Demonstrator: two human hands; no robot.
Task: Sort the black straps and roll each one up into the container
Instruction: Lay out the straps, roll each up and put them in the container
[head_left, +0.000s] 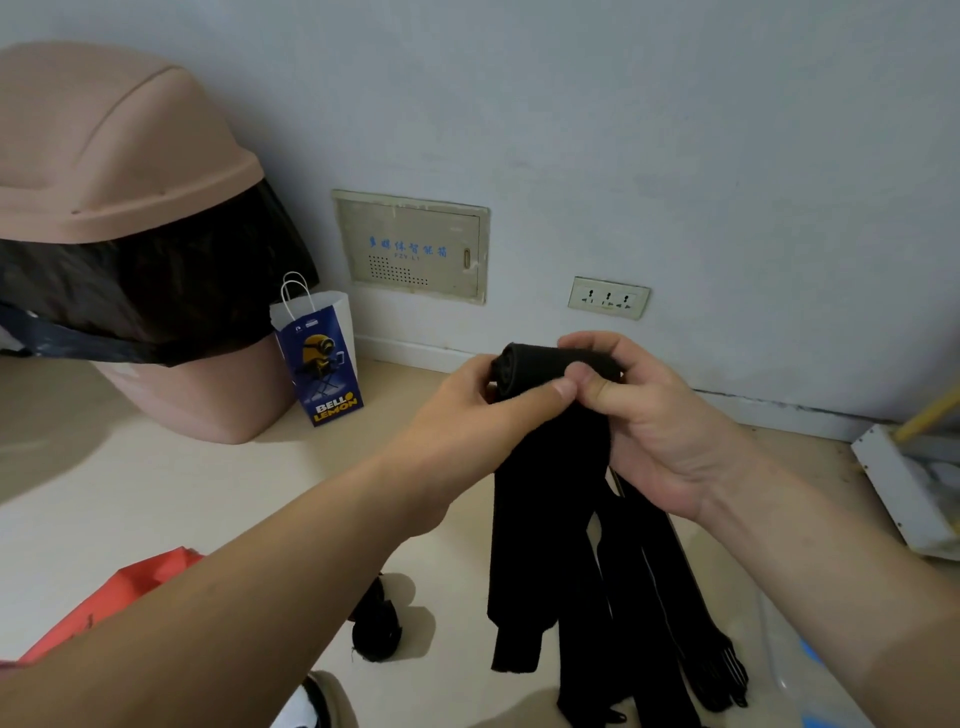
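Both hands are meeting in mid-air above the floor (218, 499), near the foot of the wall (675, 156). Between them they are gripping the rolled end (524, 366) of a black strap (524, 545). The left hand (467, 410) is curling round the near and left side of the roll, with its thumb pressing across the front. The right hand (654, 431) is closing over the roll's right part, fingers wrapping over the top and thumb pinching from below, so the two thumb tips are touching in front of the roll. The roll is sitting at the fingertips rather than deep in either palm, and its spiral end is facing left, past the left hand's fingers. The unrolled rest of the strap is hanging straight down from the grip toward the floor. Other black straps (654, 597) are hanging just beside it, under the right palm; whether the right hand is also holding them cannot be told. A rolled-up strap (375, 631) is lying apart on the floor, below the left forearm, near a red item (119, 597) at the lower left edge of view. A pink bin (119, 156) and a paper bag (319, 358) are standing against the wall.
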